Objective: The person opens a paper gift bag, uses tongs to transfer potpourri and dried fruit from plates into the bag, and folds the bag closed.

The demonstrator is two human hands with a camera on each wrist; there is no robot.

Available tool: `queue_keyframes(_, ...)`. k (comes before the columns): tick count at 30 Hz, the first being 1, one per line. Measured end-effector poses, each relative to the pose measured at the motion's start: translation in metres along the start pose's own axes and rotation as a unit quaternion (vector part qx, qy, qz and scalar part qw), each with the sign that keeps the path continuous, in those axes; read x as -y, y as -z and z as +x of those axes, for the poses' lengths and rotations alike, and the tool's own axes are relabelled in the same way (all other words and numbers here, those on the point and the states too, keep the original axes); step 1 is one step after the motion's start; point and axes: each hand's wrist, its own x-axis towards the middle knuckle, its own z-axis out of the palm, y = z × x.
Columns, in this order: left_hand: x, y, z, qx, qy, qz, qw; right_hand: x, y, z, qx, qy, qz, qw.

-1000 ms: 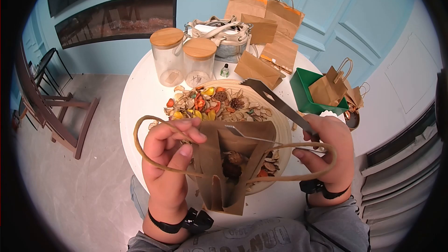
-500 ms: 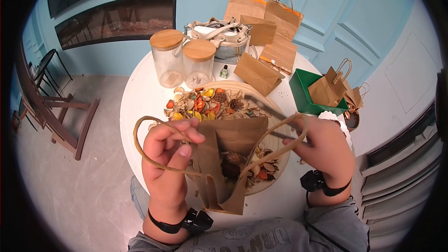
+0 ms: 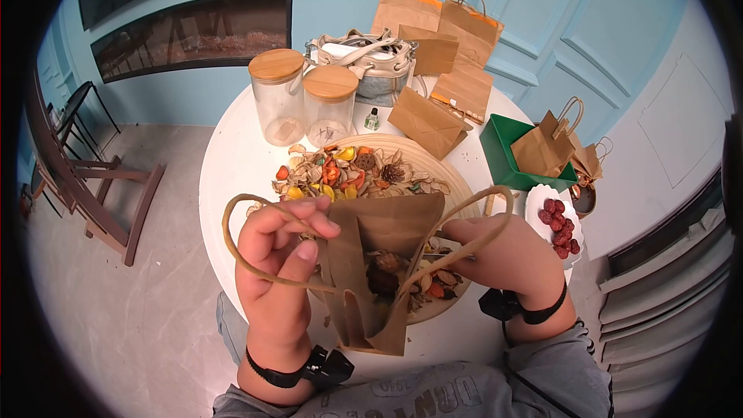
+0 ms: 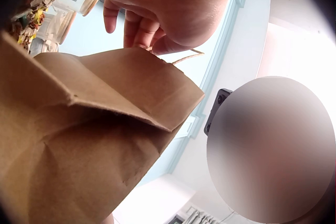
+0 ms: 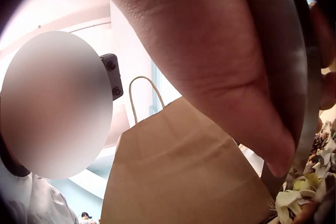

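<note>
An upright brown paper bag [image 3: 387, 224] with rope handles stands open at the top, with dried pieces and a dark round one visible inside. My left hand [image 3: 282, 263] pinches its left upper edge near the handle; the left wrist view shows those fingers [image 4: 142, 27] at the rim. My right hand [image 3: 511, 259], right of the bag, grips metal tongs [image 5: 299, 66], seen close up in the right wrist view. Their tips are hidden behind the bag in the head view. Around and behind the bag, a round woven tray [image 3: 457, 178] holds dried petals [image 3: 309, 174] and cones.
Two lidded jars [image 3: 277, 101], a small green bottle [image 3: 372, 118] and a handbag [image 3: 379, 70] stand at the back. Several paper bags [image 3: 429, 120] lie behind right. At the right are a green box [image 3: 503, 143] and a white dish with red dates [image 3: 559, 224].
My right hand has moved left and down with the tongs, behind the right handle, uncovering the dish of dates. The right handle has swung inward. My left hand has stayed in place.
</note>
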Motion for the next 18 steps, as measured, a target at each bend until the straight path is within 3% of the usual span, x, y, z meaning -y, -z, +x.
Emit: queue_keyframes(18,0.0013,0.0006,0.0003,-0.003,-0.008,0.009,1.0,-0.0021,-0.0023,0.0038,0.0,0.059,-0.008,0.998)
